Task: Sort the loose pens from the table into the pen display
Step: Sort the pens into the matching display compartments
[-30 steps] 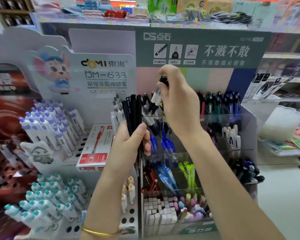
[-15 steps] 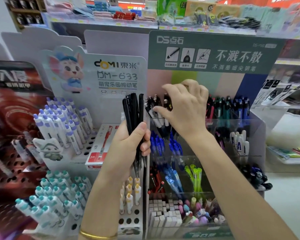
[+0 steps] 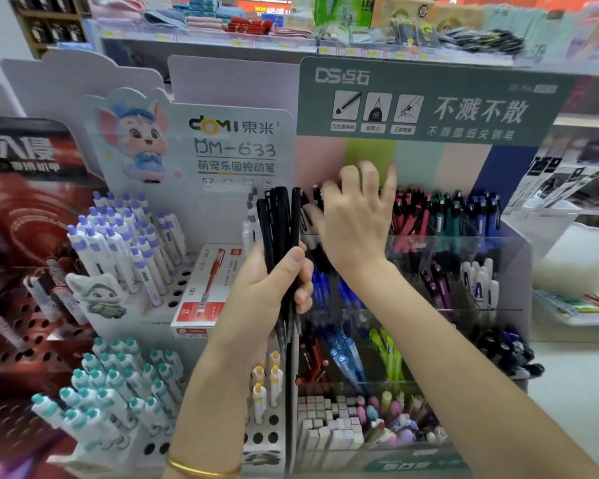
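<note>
Head view: left hand grips black pens; right hand splayed at pen display.

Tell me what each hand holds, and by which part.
The left hand grips a bundle of black pens around mid-barrel. The right hand, spread open over the pen display, holds nothing.

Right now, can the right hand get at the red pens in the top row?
Probably yes. The right hand is open at the top row, right beside the red pens. Their tops stick up above the clear bin wall, and nothing sits between them.
</note>
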Demonstrator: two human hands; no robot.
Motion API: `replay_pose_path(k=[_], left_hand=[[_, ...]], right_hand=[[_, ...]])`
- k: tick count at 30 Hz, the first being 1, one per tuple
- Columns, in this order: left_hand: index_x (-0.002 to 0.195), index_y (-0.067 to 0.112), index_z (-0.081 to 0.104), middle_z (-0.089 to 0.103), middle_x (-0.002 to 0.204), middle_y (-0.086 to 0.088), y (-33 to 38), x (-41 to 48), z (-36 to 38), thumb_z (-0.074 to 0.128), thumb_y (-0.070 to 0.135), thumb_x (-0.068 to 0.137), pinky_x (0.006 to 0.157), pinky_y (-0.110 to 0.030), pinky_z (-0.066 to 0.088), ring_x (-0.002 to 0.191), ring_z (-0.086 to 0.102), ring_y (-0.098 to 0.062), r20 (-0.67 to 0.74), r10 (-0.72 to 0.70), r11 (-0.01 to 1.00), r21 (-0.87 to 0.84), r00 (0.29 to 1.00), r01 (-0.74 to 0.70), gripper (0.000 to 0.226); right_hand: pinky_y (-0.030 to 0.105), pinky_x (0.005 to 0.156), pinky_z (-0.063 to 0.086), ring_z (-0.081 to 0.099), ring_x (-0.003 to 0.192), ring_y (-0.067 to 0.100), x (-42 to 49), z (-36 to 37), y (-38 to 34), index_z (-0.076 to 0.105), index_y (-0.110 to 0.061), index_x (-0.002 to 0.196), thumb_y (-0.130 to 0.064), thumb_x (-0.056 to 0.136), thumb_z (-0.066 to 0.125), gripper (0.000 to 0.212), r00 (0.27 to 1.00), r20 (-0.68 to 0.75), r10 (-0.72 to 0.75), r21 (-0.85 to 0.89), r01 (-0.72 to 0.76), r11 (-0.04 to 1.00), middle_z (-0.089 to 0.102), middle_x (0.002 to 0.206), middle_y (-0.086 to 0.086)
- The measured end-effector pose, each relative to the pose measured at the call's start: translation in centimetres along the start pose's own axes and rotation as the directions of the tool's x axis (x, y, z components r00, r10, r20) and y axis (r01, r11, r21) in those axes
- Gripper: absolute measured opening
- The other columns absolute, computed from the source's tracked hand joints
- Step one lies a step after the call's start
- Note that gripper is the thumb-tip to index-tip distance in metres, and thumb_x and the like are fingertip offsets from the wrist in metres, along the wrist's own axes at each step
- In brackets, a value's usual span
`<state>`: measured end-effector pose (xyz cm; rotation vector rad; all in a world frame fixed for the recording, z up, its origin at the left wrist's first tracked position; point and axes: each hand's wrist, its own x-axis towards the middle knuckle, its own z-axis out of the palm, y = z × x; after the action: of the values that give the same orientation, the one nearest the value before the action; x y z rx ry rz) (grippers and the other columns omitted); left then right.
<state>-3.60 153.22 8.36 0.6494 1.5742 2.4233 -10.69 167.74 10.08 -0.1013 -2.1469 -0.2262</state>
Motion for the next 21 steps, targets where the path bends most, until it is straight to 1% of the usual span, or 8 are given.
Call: replay_pose_path(k=[3, 5, 8, 10, 11, 14, 18, 21], left_hand=[[0.098, 0.009, 0.050, 0.055, 0.073, -0.001, -0.5, -0.2, 0.5, 0.057, 0.026, 0.091, 0.052, -0.024, 0.040, 0.057, 0.046, -0.012, 0.040, -0.012, 1.000, 0.015, 0.999, 0.012, 0.019], [0.098, 0.009, 0.050, 0.053, 0.068, 0.000, -1.0, -0.3, 1.1, 0.056, 0.025, 0.090, 0.051, -0.023, 0.040, 0.056, 0.044, -0.011, 0.099, -0.029, 1.000, 0.009, 0.995, 0.028, 0.019], [0.097, 0.011, 0.051, 0.046, 0.064, 0.002, -2.0, -0.3, 2.2, 0.052, 0.022, 0.091, 0.050, -0.021, 0.037, 0.055, 0.040, -0.011, 0.241, -0.087, 0.995, 0.060, 0.967, 0.074, 0.012], [0.095, 0.016, 0.052, 0.042, 0.062, 0.003, -2.7, -0.4, 3.3, 0.051, 0.018, 0.092, 0.050, -0.021, 0.035, 0.054, 0.038, -0.011, 0.350, -0.148, 0.980, 0.178, 0.925, 0.089, 0.003], [0.092, 0.020, 0.053, 0.041, 0.060, 0.004, -3.1, -0.4, 4.0, 0.052, 0.015, 0.092, 0.049, -0.022, 0.034, 0.052, 0.036, -0.011, 0.392, -0.188, 0.967, 0.235, 0.901, 0.099, 0.005], [0.097, 0.023, 0.057, 0.039, 0.055, 0.009, -4.2, -0.2, 6.5, 0.056, 0.010, 0.093, 0.047, -0.027, 0.029, 0.049, 0.033, -0.011, 0.438, -0.330, 0.907, 0.393, 0.836, 0.152, 0.014], [0.089, 0.030, 0.060, 0.042, 0.053, 0.012, -5.7, 0.4, 9.9, 0.059, 0.011, 0.092, 0.047, -0.030, 0.028, 0.049, 0.033, -0.013, 0.424, -0.417, 0.856, 0.480, 0.804, 0.190, 0.019], [0.091, 0.024, 0.058, 0.051, 0.063, 0.002, -6.6, 0.9, 11.9, 0.060, 0.016, 0.090, 0.048, -0.031, 0.034, 0.051, 0.041, -0.016, 0.376, -0.462, 0.819, 0.529, 0.804, 0.223, 0.008]], right_hand=[[0.050, 0.108, 0.033, 0.052, 0.110, 0.028, -0.8, -1.4, 1.1, 0.071, -0.011, 0.104, -0.037, 0.089, 0.051, 0.036, 0.985, -0.172, 0.012, 0.215, 0.026, 0.976, 0.063, 0.097, 0.007], [0.028, 0.095, 0.042, 0.053, 0.099, 0.019, -1.8, -4.1, 2.1, 0.070, -0.010, 0.110, -0.030, 0.093, 0.054, 0.030, 0.976, -0.157, 0.151, 0.549, -0.041, 0.835, 0.064, 0.096, 0.004], [0.011, 0.064, 0.041, 0.055, 0.068, 0.000, -3.7, -8.4, 4.4, 0.068, -0.014, 0.106, -0.042, 0.089, 0.058, 0.034, 0.923, 0.382, 0.039, 0.885, -0.378, 0.272, 0.062, 0.079, -0.011], [0.014, 0.053, 0.041, 0.053, 0.053, 0.001, -5.5, -9.1, 6.4, 0.069, -0.013, 0.095, -0.037, 0.080, 0.068, 0.028, 0.762, 0.627, -0.161, 0.769, -0.639, -0.030, 0.061, 0.065, -0.010], [0.024, 0.056, 0.046, 0.057, 0.057, 0.010, -6.3, -9.1, 7.5, 0.071, -0.015, 0.094, -0.033, 0.076, 0.072, 0.026, 0.694, 0.688, -0.211, 0.692, -0.716, -0.096, 0.064, 0.067, -0.002], [0.047, 0.067, 0.039, 0.051, 0.075, 0.035, -8.4, -8.3, 10.0, 0.074, -0.022, 0.088, -0.037, 0.065, 0.073, 0.027, 0.620, 0.760, -0.196, 0.624, -0.780, -0.045, 0.059, 0.083, 0.027], [0.025, 0.043, 0.033, 0.044, 0.051, 0.025, -10.2, -7.8, 12.7, 0.065, -0.013, 0.075, -0.041, 0.064, 0.070, 0.031, 0.609, 0.792, -0.045, 0.609, -0.793, -0.011, 0.054, 0.064, 0.012], [0.020, 0.035, 0.031, 0.041, 0.038, 0.015, -10.6, -7.9, 14.9, 0.061, -0.003, 0.074, -0.036, 0.069, 0.072, 0.035, 0.603, 0.797, 0.033, 0.603, -0.798, 0.007, 0.051, 0.059, 0.014]])
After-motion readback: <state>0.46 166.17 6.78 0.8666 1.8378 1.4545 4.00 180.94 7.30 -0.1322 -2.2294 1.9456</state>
